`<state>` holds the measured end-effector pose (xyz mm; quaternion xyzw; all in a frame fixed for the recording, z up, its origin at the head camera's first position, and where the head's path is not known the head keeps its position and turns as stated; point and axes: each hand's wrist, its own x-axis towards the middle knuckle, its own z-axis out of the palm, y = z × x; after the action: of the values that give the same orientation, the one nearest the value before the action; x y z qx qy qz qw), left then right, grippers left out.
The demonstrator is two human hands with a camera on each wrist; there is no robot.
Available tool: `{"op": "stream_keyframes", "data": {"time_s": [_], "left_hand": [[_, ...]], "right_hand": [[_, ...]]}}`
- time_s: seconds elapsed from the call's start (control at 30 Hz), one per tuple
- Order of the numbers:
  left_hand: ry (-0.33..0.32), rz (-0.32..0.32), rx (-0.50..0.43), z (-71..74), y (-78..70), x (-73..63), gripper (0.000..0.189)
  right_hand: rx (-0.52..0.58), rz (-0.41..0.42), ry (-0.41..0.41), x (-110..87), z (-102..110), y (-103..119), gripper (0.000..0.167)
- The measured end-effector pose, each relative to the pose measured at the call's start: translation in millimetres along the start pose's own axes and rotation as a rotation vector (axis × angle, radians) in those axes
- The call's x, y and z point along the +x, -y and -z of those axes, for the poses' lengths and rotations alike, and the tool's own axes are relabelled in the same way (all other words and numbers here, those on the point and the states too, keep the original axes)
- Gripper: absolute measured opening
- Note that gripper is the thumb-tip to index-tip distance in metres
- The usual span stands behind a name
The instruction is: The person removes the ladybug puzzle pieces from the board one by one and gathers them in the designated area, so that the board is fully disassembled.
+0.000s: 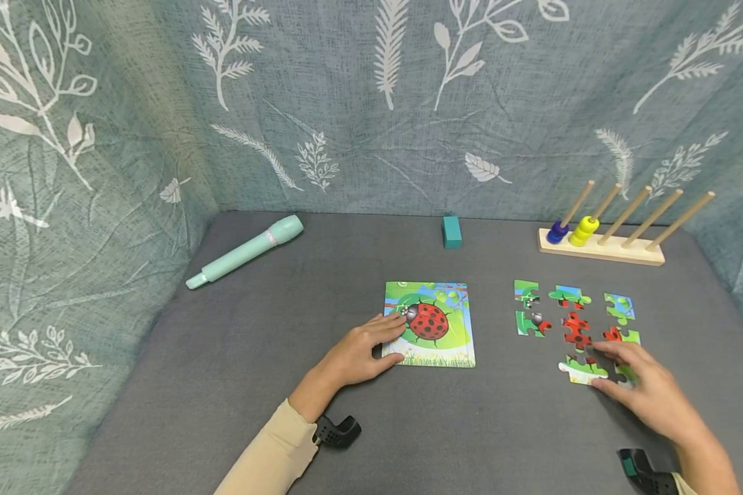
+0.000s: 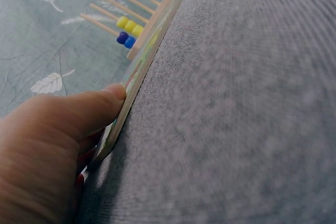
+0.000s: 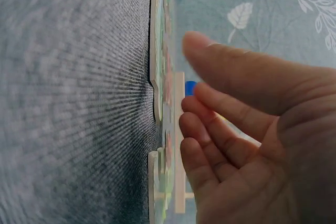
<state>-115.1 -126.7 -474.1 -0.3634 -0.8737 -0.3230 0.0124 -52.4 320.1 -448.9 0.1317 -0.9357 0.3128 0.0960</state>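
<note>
A square ladybug picture board (image 1: 446, 337) lies flat in the middle of the table. My left hand (image 1: 368, 349) rests on its left side with extended fingers, the thumb (image 2: 113, 98) at the near edge. To the right lie several loose jigsaw pieces of a ladybug picture, among them a red spotted piece (image 1: 576, 330) and a green and white piece (image 1: 582, 371). Over the nearest pieces is my right hand (image 1: 647, 388), its fingers loosely bent and nothing between thumb and fingers. It partly covers a lower right piece (image 1: 625, 373).
A wooden peg stand (image 1: 625, 253) with blue and yellow beads stands at the back right. Near the back edge is a teal block (image 1: 452, 232). A mint-green tube-shaped object (image 1: 244, 254) lies at the back left. Patterned cloth (image 1: 347, 103) hangs behind the grey table (image 1: 223, 385).
</note>
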Motion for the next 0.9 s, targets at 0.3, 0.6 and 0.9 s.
{"op": "stream_keyframes", "data": {"time_s": [0.3, 0.6, 0.9], "left_hand": [[-0.011, -0.013, 0.003, 0.4, -1.0, 0.8, 0.05], [-0.012, -0.009, -0.016, 0.5, -0.3, 0.3, 0.05], [-0.02, 0.001, 0.013, 1.9, 1.0, -1.9, 0.062]], "right_hand": [[0.074, -0.009, 0.052, 9.3, 0, 12, 0.057], [0.203, 0.067, 0.163, 35.9, -21, 40, 0.061], [0.165, 0.12, 0.294, 66.1, -57, 76, 0.061]]}}
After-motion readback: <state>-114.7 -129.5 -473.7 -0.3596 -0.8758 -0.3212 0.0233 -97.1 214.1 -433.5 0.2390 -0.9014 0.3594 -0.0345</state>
